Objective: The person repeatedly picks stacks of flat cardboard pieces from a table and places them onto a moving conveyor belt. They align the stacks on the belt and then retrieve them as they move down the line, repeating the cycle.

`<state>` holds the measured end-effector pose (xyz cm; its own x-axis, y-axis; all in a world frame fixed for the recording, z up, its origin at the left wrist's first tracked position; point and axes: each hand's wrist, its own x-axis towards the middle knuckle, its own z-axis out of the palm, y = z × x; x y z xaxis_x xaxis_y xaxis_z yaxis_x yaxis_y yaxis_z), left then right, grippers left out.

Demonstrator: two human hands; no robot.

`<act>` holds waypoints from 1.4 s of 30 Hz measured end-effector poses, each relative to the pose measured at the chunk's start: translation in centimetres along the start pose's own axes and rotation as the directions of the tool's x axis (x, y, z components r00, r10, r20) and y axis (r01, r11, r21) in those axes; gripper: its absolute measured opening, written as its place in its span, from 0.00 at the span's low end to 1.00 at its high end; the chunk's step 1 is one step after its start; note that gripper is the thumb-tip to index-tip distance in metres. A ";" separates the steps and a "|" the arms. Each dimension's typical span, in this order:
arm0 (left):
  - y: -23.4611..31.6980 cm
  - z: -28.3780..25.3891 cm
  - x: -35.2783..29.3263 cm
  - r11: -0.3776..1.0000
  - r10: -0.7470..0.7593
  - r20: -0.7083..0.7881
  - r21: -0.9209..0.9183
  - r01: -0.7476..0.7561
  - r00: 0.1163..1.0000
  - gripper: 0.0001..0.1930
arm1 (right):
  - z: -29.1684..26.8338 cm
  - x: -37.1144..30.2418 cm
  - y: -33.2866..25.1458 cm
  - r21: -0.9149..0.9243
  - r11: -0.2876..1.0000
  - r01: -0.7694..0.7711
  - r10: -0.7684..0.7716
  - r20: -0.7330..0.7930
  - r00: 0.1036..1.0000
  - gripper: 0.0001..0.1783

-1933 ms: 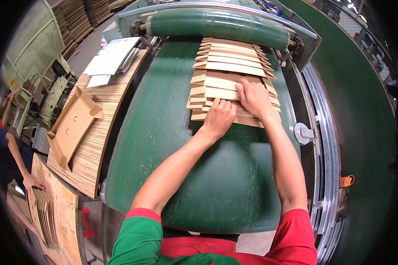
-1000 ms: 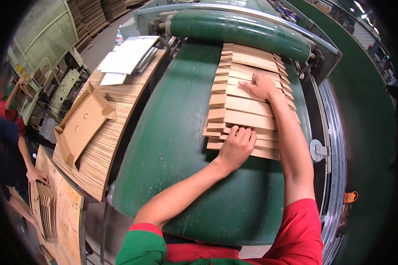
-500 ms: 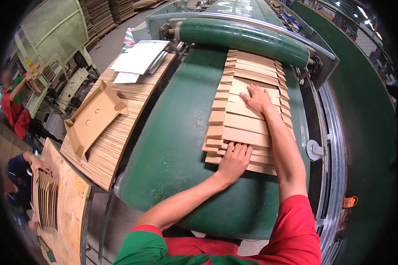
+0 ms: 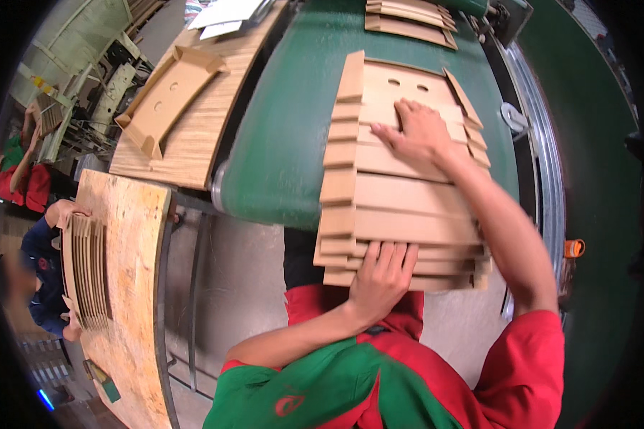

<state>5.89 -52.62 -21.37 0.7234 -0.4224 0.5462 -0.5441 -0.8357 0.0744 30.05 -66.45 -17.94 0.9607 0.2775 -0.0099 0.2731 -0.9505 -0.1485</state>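
A shingled row of brown cardboard trays with folded side flaps lies in front of me. Its far part is over the green conveyor belt, and its near part sticks out past the belt's end toward my body. My left hand has its fingers curled over the near edge of the trays; the thumb is hidden. Flat on top, farther up the row, rests my right hand with fingers spread, just below two round holes in the farthest tray. More cardboard trays sit beyond a gap on the belt.
On a wooden-topped table at left lie a single open cardboard tray and white sheets. Nearer, a worn plywood table carries a cardboard stack held by a co-worker. Metal rails run along the right.
Both hands have moved toward my body, drawing a group of trays off the belt's near end. A gap has opened between it and the trays left farther up. My view has shifted nearer and left.
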 end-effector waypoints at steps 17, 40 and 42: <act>-8.5 -4.3 23.7 0.998 0.049 0.208 -0.037 -0.042 0.977 0.19 | -15.1 14.9 6.1 0.208 0.969 -0.133 -0.027 0.624 0.781 0.58; -12.2 1.4 28.7 0.991 -0.112 0.266 0.100 0.088 0.958 0.74 | -20.5 8.8 7.9 0.071 0.921 0.382 -0.371 0.458 0.808 0.78; -11.9 1.0 28.7 0.988 -0.126 0.220 0.114 0.103 0.967 0.71 | -19.0 7.2 7.1 0.003 0.920 0.392 -0.376 0.288 0.881 0.71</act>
<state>33.55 -55.09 -7.44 0.8615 -0.3807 0.3359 -0.4153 -0.9090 0.0347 39.82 -73.87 -0.24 0.7288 0.6421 -0.2380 0.6274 -0.7653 -0.1435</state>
